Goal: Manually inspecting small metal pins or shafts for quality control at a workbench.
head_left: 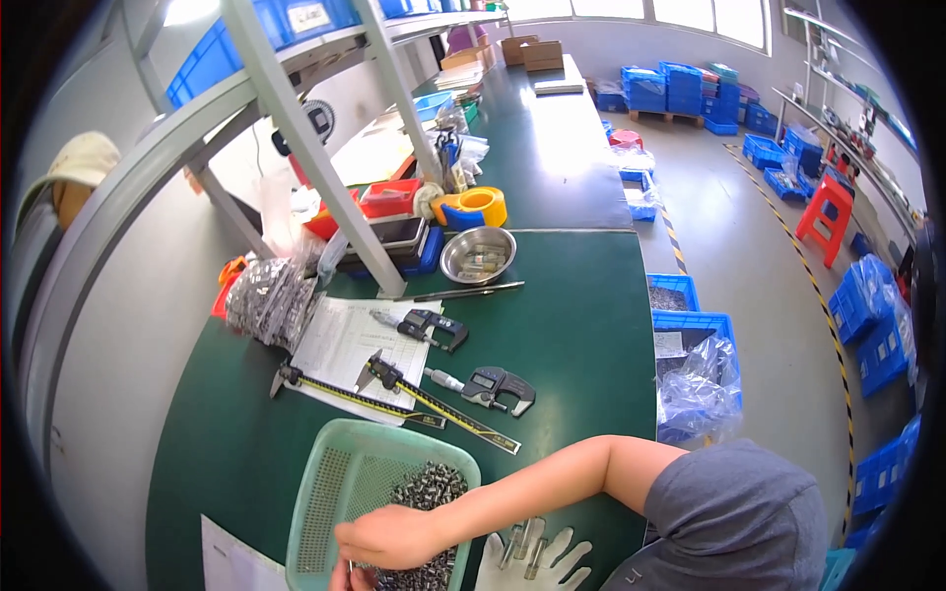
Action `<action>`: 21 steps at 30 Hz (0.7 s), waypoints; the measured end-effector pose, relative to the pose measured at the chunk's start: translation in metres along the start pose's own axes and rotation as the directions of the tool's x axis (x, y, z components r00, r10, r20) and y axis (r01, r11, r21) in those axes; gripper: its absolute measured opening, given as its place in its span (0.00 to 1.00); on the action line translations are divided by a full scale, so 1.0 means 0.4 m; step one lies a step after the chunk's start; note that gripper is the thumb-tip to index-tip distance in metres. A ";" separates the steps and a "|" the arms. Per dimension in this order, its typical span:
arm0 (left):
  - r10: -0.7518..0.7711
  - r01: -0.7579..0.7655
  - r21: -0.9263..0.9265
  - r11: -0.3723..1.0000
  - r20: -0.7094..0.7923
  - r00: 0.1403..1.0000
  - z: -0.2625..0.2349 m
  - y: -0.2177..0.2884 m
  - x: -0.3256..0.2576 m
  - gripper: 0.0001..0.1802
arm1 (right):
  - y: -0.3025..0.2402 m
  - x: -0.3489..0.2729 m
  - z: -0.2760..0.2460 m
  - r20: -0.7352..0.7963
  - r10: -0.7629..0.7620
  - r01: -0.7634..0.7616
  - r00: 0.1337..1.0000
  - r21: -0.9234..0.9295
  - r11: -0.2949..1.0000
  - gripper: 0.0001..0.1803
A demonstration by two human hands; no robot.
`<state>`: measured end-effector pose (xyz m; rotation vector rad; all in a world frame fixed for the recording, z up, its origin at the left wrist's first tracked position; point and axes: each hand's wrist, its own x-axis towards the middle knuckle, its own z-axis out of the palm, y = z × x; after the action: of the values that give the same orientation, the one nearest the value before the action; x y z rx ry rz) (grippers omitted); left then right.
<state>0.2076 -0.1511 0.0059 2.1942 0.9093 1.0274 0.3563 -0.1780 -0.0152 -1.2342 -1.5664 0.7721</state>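
A light green plastic basket with perforated walls stands at the table's near edge, a heap of small shiny metal parts in its right side. Over the basket, my right hand is closed, fingers curled down toward its left. My left hand shows only a few fingers at the lower edge, pressed together just below the right fingertips. A tiny metallic bit shows between the two hands, too small to name. Right of the basket lies a white glove, several small clear tubes resting on it.
Beyond the basket are two digital calipers, two digital micrometers and papers. A steel bowl holds small pieces. Shelf posts rise at the left; blue crates stand right of the green table.
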 end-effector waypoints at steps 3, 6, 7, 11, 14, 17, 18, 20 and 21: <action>-0.025 0.025 -0.006 1.000 -0.056 0.998 -0.007 -0.043 -0.007 0.10 | -0.027 0.005 -0.019 -0.155 0.135 -0.156 0.979 -0.133 0.979 0.15; -0.054 0.052 -0.018 0.998 -0.113 0.992 -0.015 -0.070 -0.008 0.10 | -0.018 0.017 -0.021 -0.250 0.115 -0.136 0.961 -0.071 0.988 0.15; -0.108 0.090 -0.109 0.990 -0.166 0.980 -0.012 -0.076 -0.009 0.10 | -0.012 0.015 -0.010 -0.277 0.071 -0.095 0.958 -0.072 0.993 0.15; -0.169 0.119 -0.231 0.966 -0.210 0.963 -0.015 -0.080 -0.015 0.10 | -0.025 0.006 0.001 -0.196 0.058 -0.076 0.979 -0.084 0.994 0.16; -0.149 0.101 -0.229 0.968 -0.205 0.967 -0.007 -0.076 -0.016 0.10 | -0.014 -0.005 -0.001 -0.243 0.022 -0.043 0.970 -0.081 0.996 0.16; -0.214 0.158 -0.285 0.945 -0.179 0.960 0.001 -0.065 -0.018 0.10 | -0.019 -0.017 -0.016 -0.262 -0.028 0.007 0.965 -0.082 0.997 0.17; -0.226 0.173 -0.281 0.944 -0.166 0.960 -0.009 -0.059 -0.024 0.11 | -0.030 -0.018 -0.012 -0.265 -0.040 0.020 0.963 -0.078 0.997 0.18; -0.249 0.200 -0.271 0.942 -0.156 0.956 -0.020 -0.082 -0.022 0.12 | -0.036 -0.013 -0.014 -0.258 -0.047 0.032 0.965 -0.063 0.997 0.19; -0.278 0.249 -0.237 0.939 -0.096 0.956 -0.030 -0.128 -0.011 0.16 | -0.031 -0.004 -0.020 -0.259 -0.053 0.041 0.964 -0.052 0.998 0.20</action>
<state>0.1784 -0.1203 -0.0254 1.7819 1.0580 1.0906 0.3594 -0.1836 -0.0021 -1.2726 -1.3985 0.5212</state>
